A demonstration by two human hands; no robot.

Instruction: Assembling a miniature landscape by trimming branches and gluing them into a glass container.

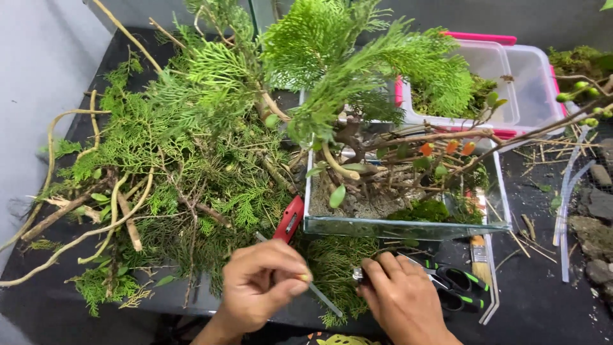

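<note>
My left hand (pixel 260 284) is closed near the table's front edge, pinching a thin grey stick-like piece (pixel 322 297) that slants down to the right. My right hand (pixel 401 297) rests close beside it, fingers curled over a small metal object (pixel 357 275); what that object is cannot be told. Just right of my right hand lie black scissors with green-trimmed handles (pixel 456 284). A red-handled tool (pixel 288 219) lies above my left hand. Behind both hands stands a clear glass tank (pixel 408 227) holding soil, moss, branches and green conifer sprigs.
A large pile of cut conifer branches and bare twigs (pixel 172 160) covers the left of the black tabletop. A small paintbrush (pixel 479 259) lies by the tank. A clear plastic box with pink rim (pixel 504 80) sits at the back right. Stones (pixel 594 223) lie far right.
</note>
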